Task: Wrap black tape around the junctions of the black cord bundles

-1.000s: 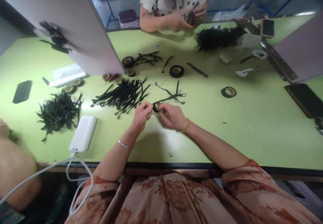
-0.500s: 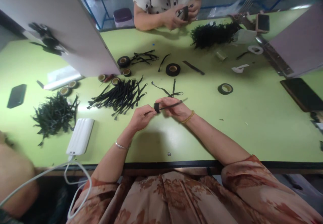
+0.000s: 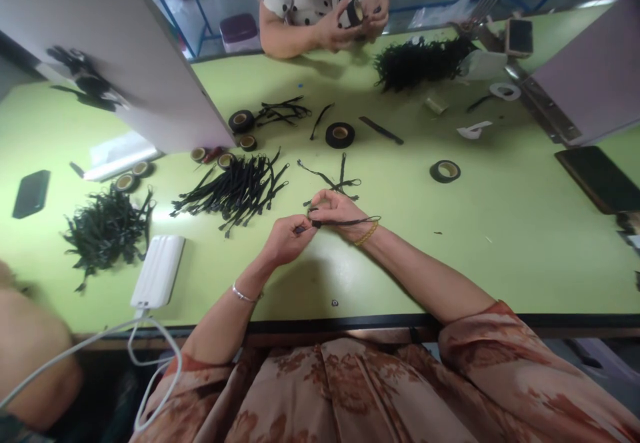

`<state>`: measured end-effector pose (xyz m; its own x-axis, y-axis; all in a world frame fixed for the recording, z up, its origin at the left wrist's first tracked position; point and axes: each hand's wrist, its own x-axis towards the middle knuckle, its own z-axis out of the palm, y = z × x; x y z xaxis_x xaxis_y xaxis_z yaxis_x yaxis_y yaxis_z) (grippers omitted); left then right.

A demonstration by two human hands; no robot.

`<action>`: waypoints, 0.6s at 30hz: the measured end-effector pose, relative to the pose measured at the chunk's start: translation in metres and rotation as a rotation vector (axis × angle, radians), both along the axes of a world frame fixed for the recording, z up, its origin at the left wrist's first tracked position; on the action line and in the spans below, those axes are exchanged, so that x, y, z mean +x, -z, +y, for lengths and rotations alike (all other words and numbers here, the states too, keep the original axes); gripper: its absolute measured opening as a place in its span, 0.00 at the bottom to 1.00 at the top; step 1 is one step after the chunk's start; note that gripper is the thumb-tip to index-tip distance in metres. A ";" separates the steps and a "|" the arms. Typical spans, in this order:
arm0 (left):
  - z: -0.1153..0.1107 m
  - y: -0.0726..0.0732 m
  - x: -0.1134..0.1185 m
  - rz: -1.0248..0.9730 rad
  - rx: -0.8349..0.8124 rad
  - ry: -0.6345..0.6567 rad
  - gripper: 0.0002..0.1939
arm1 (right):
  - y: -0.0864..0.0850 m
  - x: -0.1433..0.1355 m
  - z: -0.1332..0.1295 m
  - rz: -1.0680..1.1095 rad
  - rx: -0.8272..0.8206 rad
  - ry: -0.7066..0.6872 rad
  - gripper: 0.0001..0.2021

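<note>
Close to the table's middle, my left hand [image 3: 291, 238] pinches one end of a thin black cable [image 3: 355, 222]. The cable runs rightward across my right palm and ends in a small loop by the wrist. My right hand [image 3: 336, 207] is curled, its fingertips at a small roll of black tape [image 3: 313, 214] that the fingers mostly hide. Both hands meet where the tape touches the cable. Just beyond them lie a few loose black cables [image 3: 334, 182]. To the left is a heap of black cables [image 3: 240, 190] with looped ends.
A white power bank [image 3: 158, 271] with a cord lies left, beside another dark cable pile [image 3: 107, 230]. Black tape rolls [image 3: 341, 135] and a flat dark blade-like strip [image 3: 381, 130] lie farther back. Opposite, a co-worker's hands [image 3: 345, 26] hold a tape roll. A dark phone [image 3: 600, 182] lies right.
The tape roll has turned and sunk into my right fingers. The cable's free end has swung lower and right, its loop now showing. The co-worker's roll has tilted.
</note>
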<state>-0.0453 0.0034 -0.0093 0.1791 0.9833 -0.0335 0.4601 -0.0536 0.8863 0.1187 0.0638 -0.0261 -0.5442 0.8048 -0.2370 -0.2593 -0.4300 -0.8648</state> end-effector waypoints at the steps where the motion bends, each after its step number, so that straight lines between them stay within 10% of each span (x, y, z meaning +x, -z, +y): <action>1: 0.000 0.000 0.000 0.013 -0.001 0.000 0.12 | -0.001 0.000 -0.001 0.005 0.025 0.012 0.23; 11: 0.001 -0.001 -0.001 0.325 0.011 -0.078 0.12 | -0.018 0.012 -0.004 0.026 0.350 0.000 0.20; 18: 0.003 -0.002 -0.006 0.162 -0.152 -0.091 0.05 | -0.032 0.024 0.000 -0.342 1.037 -0.132 0.09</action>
<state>-0.0518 0.0064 -0.0076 0.0701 0.9766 -0.2032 0.5941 0.1227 0.7949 0.1427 0.0642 0.0058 -0.6748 0.6406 0.3664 0.0574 0.5405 -0.8394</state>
